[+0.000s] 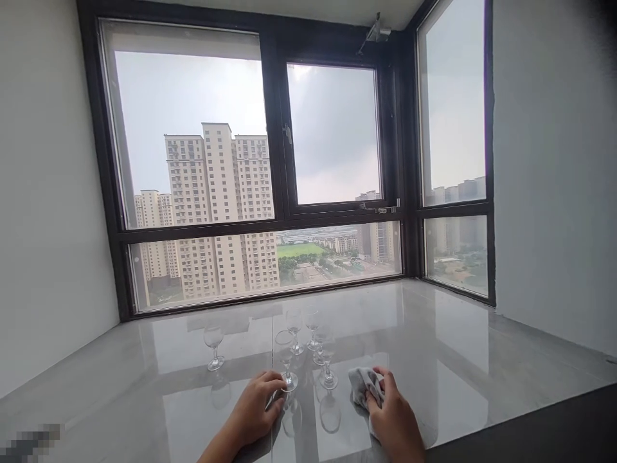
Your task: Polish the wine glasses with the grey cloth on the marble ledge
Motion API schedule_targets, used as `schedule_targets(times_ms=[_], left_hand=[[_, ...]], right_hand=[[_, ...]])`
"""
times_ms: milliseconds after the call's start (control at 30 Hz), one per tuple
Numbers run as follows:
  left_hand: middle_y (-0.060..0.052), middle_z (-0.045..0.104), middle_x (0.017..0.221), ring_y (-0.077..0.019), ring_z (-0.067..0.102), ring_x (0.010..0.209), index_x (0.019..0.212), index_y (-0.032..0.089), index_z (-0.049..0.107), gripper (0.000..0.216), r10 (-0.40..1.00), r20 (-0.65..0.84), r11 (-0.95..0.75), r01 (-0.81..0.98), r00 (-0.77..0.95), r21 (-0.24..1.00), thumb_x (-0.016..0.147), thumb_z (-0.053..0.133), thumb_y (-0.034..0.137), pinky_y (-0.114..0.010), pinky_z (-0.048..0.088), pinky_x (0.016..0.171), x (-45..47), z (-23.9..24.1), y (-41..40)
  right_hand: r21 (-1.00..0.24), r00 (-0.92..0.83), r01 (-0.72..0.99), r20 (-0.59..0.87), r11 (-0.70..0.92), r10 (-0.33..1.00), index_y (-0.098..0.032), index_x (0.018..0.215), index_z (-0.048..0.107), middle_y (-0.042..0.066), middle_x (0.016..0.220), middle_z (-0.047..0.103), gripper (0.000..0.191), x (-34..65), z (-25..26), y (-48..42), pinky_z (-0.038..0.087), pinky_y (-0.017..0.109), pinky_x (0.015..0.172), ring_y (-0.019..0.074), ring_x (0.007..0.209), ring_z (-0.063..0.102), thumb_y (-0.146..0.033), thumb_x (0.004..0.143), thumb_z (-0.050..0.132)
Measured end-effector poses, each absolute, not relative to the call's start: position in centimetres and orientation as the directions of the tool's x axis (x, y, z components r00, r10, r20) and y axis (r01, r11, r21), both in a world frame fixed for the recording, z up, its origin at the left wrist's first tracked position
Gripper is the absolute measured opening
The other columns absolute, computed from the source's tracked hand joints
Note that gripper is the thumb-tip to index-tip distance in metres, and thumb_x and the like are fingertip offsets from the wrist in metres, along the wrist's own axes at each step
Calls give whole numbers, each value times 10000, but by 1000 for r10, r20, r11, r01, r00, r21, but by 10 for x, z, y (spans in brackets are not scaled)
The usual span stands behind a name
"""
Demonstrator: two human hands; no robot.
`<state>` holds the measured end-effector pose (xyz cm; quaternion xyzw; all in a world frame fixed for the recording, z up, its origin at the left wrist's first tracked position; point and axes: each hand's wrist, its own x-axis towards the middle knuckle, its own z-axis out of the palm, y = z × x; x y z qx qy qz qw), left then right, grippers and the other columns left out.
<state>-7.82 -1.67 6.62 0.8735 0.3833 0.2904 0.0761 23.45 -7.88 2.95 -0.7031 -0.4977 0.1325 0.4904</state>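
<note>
Several small clear stemmed glasses stand on a glossy grey stone sill in front of me. My left hand has its fingers curled round the foot of the nearest glass. My right hand is closed on a crumpled grey cloth lying on the sill. Just left of the cloth stands another glass. Two glasses stand behind, and a lone glass is off to the left.
A big dark-framed corner window runs along the back and right of the sill, showing tower blocks outside. White walls close both sides. The sill's dark front edge cuts across at lower right.
</note>
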Motion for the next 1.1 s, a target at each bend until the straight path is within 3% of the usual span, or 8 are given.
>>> schedule_targets(times_ms=[200, 467, 633, 767, 867, 967, 1100], left_hand=[[-64, 702, 1230, -271, 600, 1159, 1232, 297, 686, 529, 686, 416, -718, 651, 597, 248, 748, 588, 105, -447, 450, 1049, -68, 66, -15], [-70, 695, 1246, -280, 578, 1167, 1239, 260, 685, 467, 725, 349, -683, 684, 594, 256, 792, 571, 188, -455, 424, 1050, -46, 63, 6], [-79, 657, 1309, -290, 564, 1211, 1257, 252, 641, 526, 717, 473, -666, 704, 513, 246, 752, 559, 130, -492, 382, 1083, -42, 54, 9], [-77, 684, 1052, -260, 622, 1038, 984, 214, 632, 275, 697, 690, -535, 783, 196, 317, 795, 465, 104, -427, 460, 955, -70, 57, 15], [-92, 635, 1020, -281, 602, 1020, 975, 206, 564, 165, 570, 769, -275, 815, -290, 511, 842, 467, 199, -427, 465, 932, -109, 63, 29], [-167, 558, 1274, -332, 506, 1247, 1238, 164, 454, 455, 436, 600, 30, 677, -671, 735, 815, 556, 298, -446, 404, 1038, -145, 65, 46], [-206, 489, 1448, -321, 519, 1301, 1423, 168, 252, 703, 580, 329, 227, 537, -745, 813, 846, 563, 421, -412, 428, 1005, -168, 58, 66]], right_hand=[[-784, 461, 620, 342, -22, 819, -232, 1243, 529, 115, 1087, 721, 408, 232, 30, -79, 486, 304, 726, 266, 967, 701, -371, 871, 436], [-758, 458, 653, 385, -9, 801, -243, 1231, 532, 82, 1038, 716, 373, 233, 28, -80, 472, 285, 727, 246, 951, 703, -339, 882, 441], [-739, 445, 673, 397, -8, 802, -222, 1241, 522, 104, 1048, 716, 392, 232, 29, -80, 476, 304, 755, 259, 983, 697, -339, 884, 409], [-751, 455, 659, 359, -38, 815, -222, 1243, 529, 118, 1063, 727, 430, 235, 28, -81, 487, 310, 750, 275, 995, 699, -394, 867, 413], [-764, 445, 643, 309, -60, 840, -251, 1237, 531, 108, 1071, 736, 440, 240, 25, -79, 489, 300, 686, 271, 914, 713, -443, 852, 437], [-757, 424, 650, 286, -69, 859, -254, 1238, 524, 118, 1094, 733, 454, 242, 24, -77, 492, 313, 682, 286, 906, 712, -469, 851, 422], [-733, 436, 676, 321, -71, 841, -232, 1229, 518, 146, 1121, 721, 476, 240, 27, -78, 497, 336, 746, 310, 1001, 699, -476, 839, 397]])
